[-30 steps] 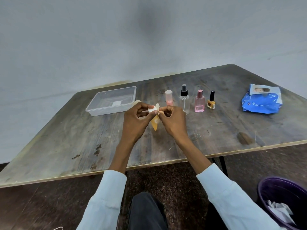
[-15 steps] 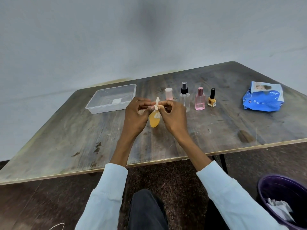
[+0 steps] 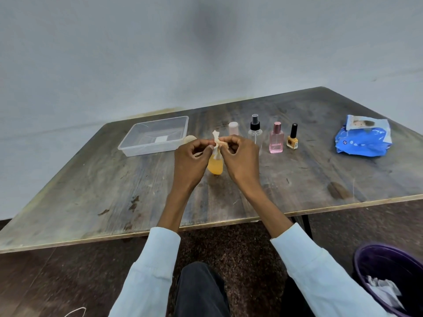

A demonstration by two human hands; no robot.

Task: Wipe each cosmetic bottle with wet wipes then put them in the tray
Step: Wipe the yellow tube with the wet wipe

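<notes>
A small orange bottle [image 3: 215, 165] stands on the table between my hands, with a white wet wipe [image 3: 216, 139] twisted around its top. My left hand [image 3: 191, 161] and my right hand [image 3: 240, 160] both pinch the wipe at the bottle's neck. Behind them stand a pink-capped bottle [image 3: 233, 128], a clear spray bottle [image 3: 255, 131], a pink perfume bottle [image 3: 276, 138] and a yellow nail polish bottle [image 3: 292, 138]. The clear plastic tray [image 3: 128, 146] lies to the left with nothing in it but a label.
A blue wet-wipe pack [image 3: 362, 137] lies at the table's right. A purple bin [image 3: 389, 268] holding crumpled wipes stands on the floor at lower right. A round beige object [image 3: 189, 139] peeks out behind my left hand. The table's front edge [image 3: 91, 239] is close to my knees.
The orange bottle has come from tilted to upright on the table. The wipe has shifted up to its neck and now sticks out above my fingers.
</notes>
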